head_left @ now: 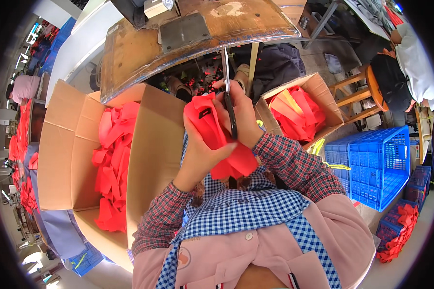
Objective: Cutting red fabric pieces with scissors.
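Note:
Over my lap, my left hand [201, 151] grips a folded piece of red fabric [236, 166], its thumb lying across the front. A small black tag shows near the fabric's upper left part. My right hand [243, 115] is closed round a pair of scissors [232, 118] with dark handles, the blades pointing away toward the table. The right fingers are close against the red fabric, and I cannot tell whether they also pinch it. Whether the blades are apart is hard to see.
At left stands a tall cardboard box [154, 159] with red fabric pieces [115, 164]. A smaller box [330, 96] at right holds more red pieces [296, 115]. A worn wooden table [241, 24] lies ahead. Farther right are a blue plastic crate [364, 161] and a wooden stool [376, 86].

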Demonstrator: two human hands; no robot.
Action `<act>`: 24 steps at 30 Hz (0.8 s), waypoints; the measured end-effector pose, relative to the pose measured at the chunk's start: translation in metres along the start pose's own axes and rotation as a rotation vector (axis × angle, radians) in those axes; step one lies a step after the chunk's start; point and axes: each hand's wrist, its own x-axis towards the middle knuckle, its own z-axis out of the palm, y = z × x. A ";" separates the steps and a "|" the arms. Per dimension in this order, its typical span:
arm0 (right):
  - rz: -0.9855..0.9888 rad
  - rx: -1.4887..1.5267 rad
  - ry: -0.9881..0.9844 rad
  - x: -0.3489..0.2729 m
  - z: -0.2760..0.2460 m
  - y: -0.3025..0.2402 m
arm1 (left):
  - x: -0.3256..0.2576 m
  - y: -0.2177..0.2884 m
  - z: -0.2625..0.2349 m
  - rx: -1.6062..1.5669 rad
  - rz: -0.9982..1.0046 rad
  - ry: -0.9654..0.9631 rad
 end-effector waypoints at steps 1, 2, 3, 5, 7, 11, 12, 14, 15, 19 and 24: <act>0.012 0.051 0.004 0.001 0.001 0.001 | 0.000 -0.003 -0.002 0.090 -0.023 0.067; 0.022 0.101 0.009 0.002 0.002 0.001 | 0.001 -0.006 -0.004 0.184 -0.051 0.139; 0.020 0.101 0.009 0.003 0.003 0.002 | 0.004 -0.008 -0.010 0.179 -0.042 0.135; -0.052 -0.001 0.044 0.005 0.003 0.003 | 0.011 -0.013 -0.023 -0.079 -0.223 0.131; -0.039 0.069 0.010 0.003 0.000 0.003 | 0.013 -0.015 -0.029 -0.239 -0.239 0.075; 0.101 0.375 -0.060 0.000 -0.004 0.001 | 0.015 -0.015 -0.031 -0.597 -0.340 0.086; 0.136 0.457 -0.066 0.000 -0.004 0.000 | 0.016 -0.014 -0.031 -0.573 -0.370 0.099; 0.306 0.403 -0.141 -0.002 -0.012 -0.001 | 0.016 -0.013 -0.030 -0.543 -0.317 0.189; 0.334 0.387 -0.139 -0.004 -0.015 -0.001 | 0.016 -0.012 -0.032 -0.529 -0.335 0.201; 0.277 0.082 -0.296 -0.017 -0.029 0.002 | 0.019 -0.013 -0.038 -0.543 -0.286 0.247; 0.061 -0.120 -0.362 -0.024 -0.032 0.009 | 0.024 -0.011 -0.039 -0.581 -0.283 0.234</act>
